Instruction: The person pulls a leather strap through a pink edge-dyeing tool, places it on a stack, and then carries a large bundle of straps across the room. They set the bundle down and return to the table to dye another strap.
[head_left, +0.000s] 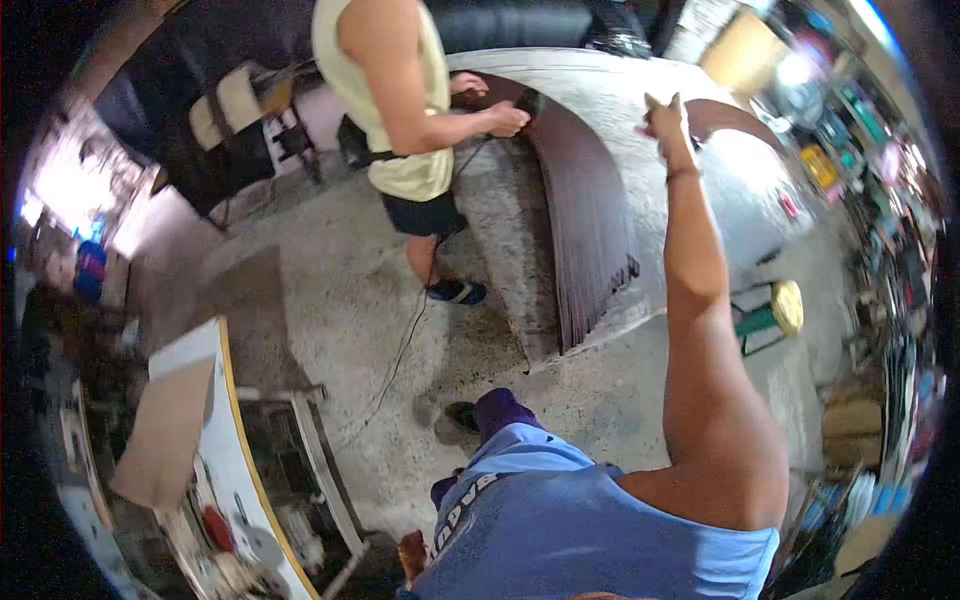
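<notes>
My right arm reaches far out over the pale worktable [590, 80]. At its end my right hand [666, 122] is raised with fingers stretched apart, holding nothing I can see. Just right of it is a small brown curved piece [735, 120]. A thick fanned stack of dark brown sheets [590, 200] curves across the table to the left of my right arm. My left hand [412, 555] hangs low beside my blue shirt [560, 510]. It is small and dark in view, and its fingers do not show clearly.
Across the table's left side a person [400, 90] in a yellow sleeveless top has both hands at the stack, one on a dark tool [530, 102]. A cord [400, 360] trails over the floor. A stool [770, 315] stands right; a white panel [240, 440] leans left.
</notes>
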